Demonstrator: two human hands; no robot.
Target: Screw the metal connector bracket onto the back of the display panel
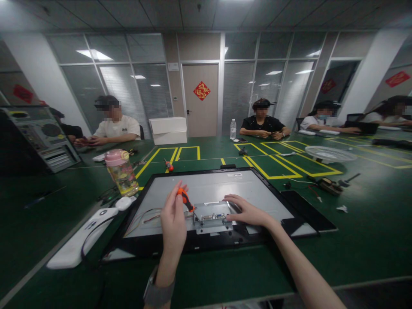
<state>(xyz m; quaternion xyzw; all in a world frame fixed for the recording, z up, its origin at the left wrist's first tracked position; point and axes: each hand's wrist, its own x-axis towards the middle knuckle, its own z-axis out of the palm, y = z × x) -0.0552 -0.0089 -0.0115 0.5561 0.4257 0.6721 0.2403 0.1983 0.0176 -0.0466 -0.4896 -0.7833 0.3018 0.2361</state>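
Note:
An open display panel (267,193), its grey back facing up inside a black frame, lies on the table in front of me. On its near half sits a metal bracket (214,228) with a row of connector ports. My left hand (174,216) is closed around a screwdriver (185,198) with an orange and black handle, its shaft slanting down to the left end of the bracket. My right hand (246,211) grips the right end of the bracket, thumb near the ports and fingers over the far edge. Thin wires (149,215) run left from the bracket.
Left of the panel are a white device (83,238) with a black cable, a pink-lidded bottle (120,171) and a computer case (41,133). A black slab (307,210) and a power tool (326,184) lie right. Several people sit across the green table (363,249).

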